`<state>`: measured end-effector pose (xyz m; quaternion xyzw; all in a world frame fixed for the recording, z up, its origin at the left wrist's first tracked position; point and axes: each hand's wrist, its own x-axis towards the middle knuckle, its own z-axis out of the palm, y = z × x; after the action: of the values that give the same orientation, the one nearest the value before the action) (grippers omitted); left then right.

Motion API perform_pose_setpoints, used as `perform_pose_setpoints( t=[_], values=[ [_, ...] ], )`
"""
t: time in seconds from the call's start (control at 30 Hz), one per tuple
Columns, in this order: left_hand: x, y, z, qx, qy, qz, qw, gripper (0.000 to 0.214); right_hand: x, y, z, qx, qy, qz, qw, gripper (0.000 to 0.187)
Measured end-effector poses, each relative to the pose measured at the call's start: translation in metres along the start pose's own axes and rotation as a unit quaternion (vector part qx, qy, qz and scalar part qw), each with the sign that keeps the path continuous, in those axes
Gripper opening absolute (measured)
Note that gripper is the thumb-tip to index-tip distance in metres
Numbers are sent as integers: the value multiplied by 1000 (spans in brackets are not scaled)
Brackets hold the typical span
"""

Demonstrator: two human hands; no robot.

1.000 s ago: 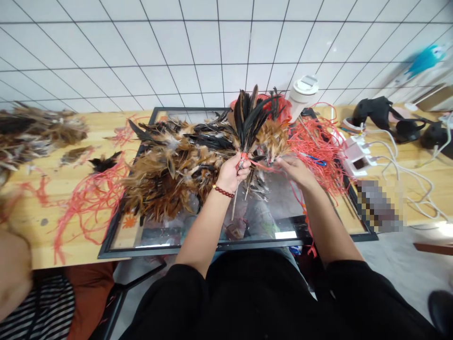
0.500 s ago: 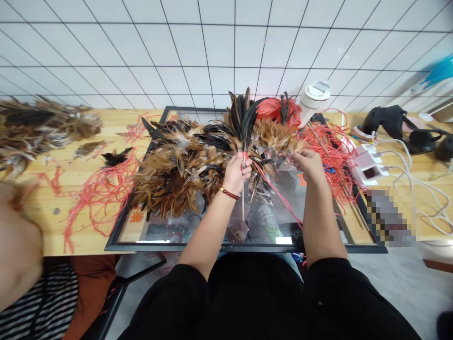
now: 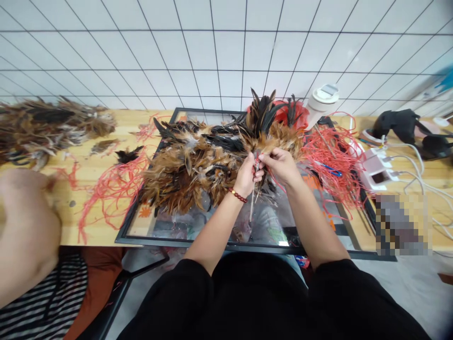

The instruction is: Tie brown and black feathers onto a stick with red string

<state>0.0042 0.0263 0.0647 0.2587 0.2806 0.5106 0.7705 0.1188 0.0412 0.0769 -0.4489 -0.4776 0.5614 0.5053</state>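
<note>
My left hand (image 3: 248, 175), with a beaded bracelet at the wrist, is wrapped round a thin pale stick (image 3: 251, 208) that points down towards me. Long dark feathers (image 3: 262, 113) fan out above that fist, with red string bound round their base. My right hand (image 3: 281, 165) pinches its fingertips together at this binding, touching my left fingers. What lies in the pinch is hidden. Beneath and beside both hands spreads a large heap of brown and black feathers (image 3: 187, 172) on a black-framed glass panel (image 3: 212, 246).
Tangled red string lies at the right (image 3: 334, 146) and left (image 3: 113, 186). A white tumbler (image 3: 321, 105) stands behind. To the right are a blue pen (image 3: 331, 169), a white charger (image 3: 377, 167) with cables and a black headset (image 3: 398, 127). At the far left, another person's arm (image 3: 30, 226) reaches near more feathers (image 3: 53, 123).
My right hand has moved left, from the feathers at the right of the heap to the binding beside my left hand. My left hand keeps its hold on the stick. The view has shifted slightly.
</note>
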Motion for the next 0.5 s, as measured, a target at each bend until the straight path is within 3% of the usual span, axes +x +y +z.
perform_pose_setpoints(
  t=[0.2, 0.33, 0.5],
  values=[
    [-4, -1, 3, 14, 16, 3, 1000, 27, 2, 2, -10, -67, 37, -67, 995, 23],
    [-4, -5, 3, 43, 4, 11, 999, 25, 2, -5, -12, -144, 20, -58, 988, 14],
    [-3, -10, 4, 67, 12, 49, 997, 23, -4, -15, -6, -106, 3, -61, 993, 18]
  ],
)
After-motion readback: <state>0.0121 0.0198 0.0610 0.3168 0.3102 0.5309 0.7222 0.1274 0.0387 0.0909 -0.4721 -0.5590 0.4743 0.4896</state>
